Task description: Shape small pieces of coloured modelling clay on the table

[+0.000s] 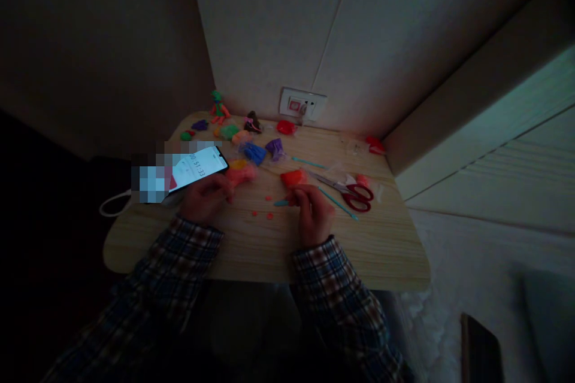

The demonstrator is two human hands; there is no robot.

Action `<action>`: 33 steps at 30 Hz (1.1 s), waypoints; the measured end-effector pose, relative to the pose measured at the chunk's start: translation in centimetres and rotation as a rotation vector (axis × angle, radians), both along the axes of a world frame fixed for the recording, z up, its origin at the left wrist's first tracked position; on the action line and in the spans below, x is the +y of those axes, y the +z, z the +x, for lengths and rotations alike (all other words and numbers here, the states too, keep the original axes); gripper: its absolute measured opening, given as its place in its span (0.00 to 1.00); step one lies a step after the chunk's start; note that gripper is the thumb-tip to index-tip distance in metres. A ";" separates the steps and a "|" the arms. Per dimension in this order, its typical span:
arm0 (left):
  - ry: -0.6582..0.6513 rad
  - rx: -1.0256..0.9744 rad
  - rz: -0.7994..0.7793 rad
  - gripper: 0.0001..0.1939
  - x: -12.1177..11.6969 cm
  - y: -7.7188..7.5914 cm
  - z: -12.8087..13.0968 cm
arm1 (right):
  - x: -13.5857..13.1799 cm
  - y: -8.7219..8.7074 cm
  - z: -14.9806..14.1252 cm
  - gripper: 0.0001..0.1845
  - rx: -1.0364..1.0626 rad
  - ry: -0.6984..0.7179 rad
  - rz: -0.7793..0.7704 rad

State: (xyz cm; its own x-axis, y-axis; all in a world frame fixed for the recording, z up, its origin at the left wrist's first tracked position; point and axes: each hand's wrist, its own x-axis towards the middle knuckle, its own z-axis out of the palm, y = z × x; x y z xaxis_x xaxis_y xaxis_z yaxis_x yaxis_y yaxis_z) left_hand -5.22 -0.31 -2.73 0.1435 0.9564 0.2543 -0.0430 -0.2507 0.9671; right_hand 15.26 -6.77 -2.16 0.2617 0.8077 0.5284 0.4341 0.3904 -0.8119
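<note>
My left hand [205,198] is at the left of the small wooden table, its fingers closed at the edge of a bag of pink modelling clay [242,174]. My right hand [313,210] is held in a pinch to the right of centre; what lies between its fingertips is too dim to make out. A teal modelling tool [281,203] pokes out beside those fingertips; whether it is held or just lies there, I cannot tell. Small pink clay bits [269,216] are scattered between both hands. An orange-red clay packet [293,178] sits just beyond the right hand.
Red-handled scissors [358,196] and a thin teal stick [339,203] lie to the right. A lit phone [197,167] with a white cable is at left. Behind are blue clay [254,153], purple clay [275,149] and a green-orange figure [218,109]. A wall socket [302,104] is behind the table.
</note>
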 end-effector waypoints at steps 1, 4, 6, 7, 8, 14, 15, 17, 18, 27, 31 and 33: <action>0.015 0.051 0.006 0.14 0.0 -0.1 -0.1 | 0.0 0.0 0.1 0.09 -0.017 -0.026 0.002; 0.046 0.184 0.042 0.09 -0.1 -0.1 -0.3 | -0.1 0.0 0.2 0.06 -0.046 -0.094 0.011; 0.057 0.239 0.056 0.09 -0.3 0.2 -0.3 | -0.1 0.0 0.1 0.07 -0.009 -0.057 -0.017; 0.067 0.246 0.044 0.10 -0.4 0.3 -0.2 | -0.2 0.0 0.1 0.07 0.005 -0.024 -0.041; 0.067 0.236 0.028 0.11 -0.5 0.5 -0.1 | -0.2 0.1 0.1 0.08 0.003 0.005 -0.069; 0.070 0.365 0.203 0.13 -1.1 0.9 0.0 | -1.0 -0.2 0.8 0.07 -0.300 0.103 -0.165; 0.072 0.398 0.233 0.11 -1.2 0.9 0.1 | -1.2 -0.2 0.9 0.08 -0.364 0.123 -0.182; 0.081 0.466 0.269 0.06 -1.4 0.8 0.1 | -1.5 -0.3 1.1 0.09 -0.480 0.151 -0.219; 0.089 0.501 0.285 0.04 -1.5 0.8 0.2 | -1.6 -0.4 1.1 0.10 -0.524 0.155 -0.233; 0.110 0.742 0.538 0.07 -2.2 0.4 0.3 | -2.2 0.4 1.5 0.10 -0.529 0.077 -0.255; 0.041 0.810 0.687 0.09 -2.5 0.5 0.6 | -2.1 0.4 2.6 0.10 -0.606 -0.042 -0.292; -0.020 0.824 0.758 0.11 -2.6 0.4 0.7 | -1.8 0.4 3.0 0.09 -0.644 -0.062 -0.333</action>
